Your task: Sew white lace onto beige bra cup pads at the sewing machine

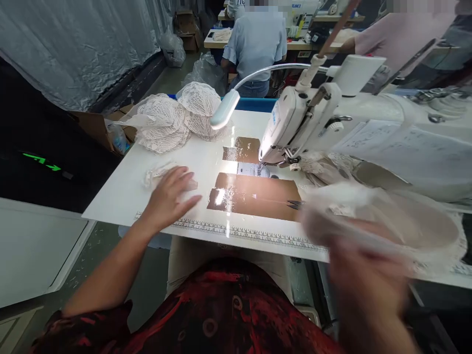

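Note:
My left hand (169,196) lies on the left part of the sewing table, thumb apart from the fingers. Partly beneath it is a small white lace piece (155,174). My right hand (368,275), smeared by motion, grips a pale beige fabric piece (320,211) at the table's right side. That fabric is blurred too, and my fingers are partly hidden by it. Left of the fabric, the dark tips of a pair of scissors (294,204) show on the brown-covered plate (254,196). The sewing machine (282,123) stands behind, its needle area lit.
Two stacks of white lace pieces, one on the left (162,123) and one behind (202,108), sit at the table's back left. More beige lace-edged fabric (416,216) lies at the right. A lamp (225,109) hangs over the table. A ruler strip (236,233) runs along the front edge. A co-worker (256,44) sits ahead.

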`<act>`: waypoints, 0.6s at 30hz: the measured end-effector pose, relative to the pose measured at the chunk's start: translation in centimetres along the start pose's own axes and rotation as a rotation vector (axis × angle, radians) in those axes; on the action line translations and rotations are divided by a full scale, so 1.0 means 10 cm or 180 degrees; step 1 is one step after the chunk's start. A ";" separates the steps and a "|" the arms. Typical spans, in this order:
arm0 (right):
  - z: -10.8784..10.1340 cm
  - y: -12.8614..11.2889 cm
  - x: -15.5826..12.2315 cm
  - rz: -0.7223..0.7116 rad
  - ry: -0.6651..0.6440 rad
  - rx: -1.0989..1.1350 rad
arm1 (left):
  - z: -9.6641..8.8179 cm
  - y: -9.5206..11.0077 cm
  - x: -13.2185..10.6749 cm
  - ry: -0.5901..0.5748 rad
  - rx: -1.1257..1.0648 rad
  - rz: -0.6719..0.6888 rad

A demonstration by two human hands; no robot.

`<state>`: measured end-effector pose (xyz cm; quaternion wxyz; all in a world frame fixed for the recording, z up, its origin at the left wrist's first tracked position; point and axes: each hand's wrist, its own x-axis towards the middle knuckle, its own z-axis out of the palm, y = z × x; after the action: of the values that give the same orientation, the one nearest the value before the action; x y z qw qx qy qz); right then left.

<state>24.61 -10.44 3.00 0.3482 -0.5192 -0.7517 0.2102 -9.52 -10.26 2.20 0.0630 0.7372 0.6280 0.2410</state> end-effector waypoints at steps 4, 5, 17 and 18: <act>0.45 -0.24 0.14 0.0527 -0.1168 0.1886 | 0.08 0.53 0.03 -0.0837 -0.1604 0.0698; 0.52 -0.27 0.19 0.0594 -0.1243 0.2139 | 0.12 0.61 0.03 -0.0992 -0.1757 0.0680; 0.49 -0.40 0.37 -0.0289 -0.0879 0.1106 | 0.37 0.79 -0.01 -0.0397 -0.1557 0.0325; 0.48 -0.41 0.35 -0.0460 -0.0666 0.1030 | 0.39 0.78 0.00 -0.0284 -0.1466 0.0341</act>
<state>17.68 -8.47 3.65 0.3612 -0.3766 -0.7755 0.3554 -0.86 -10.99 1.88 0.2443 0.7456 0.5131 0.3481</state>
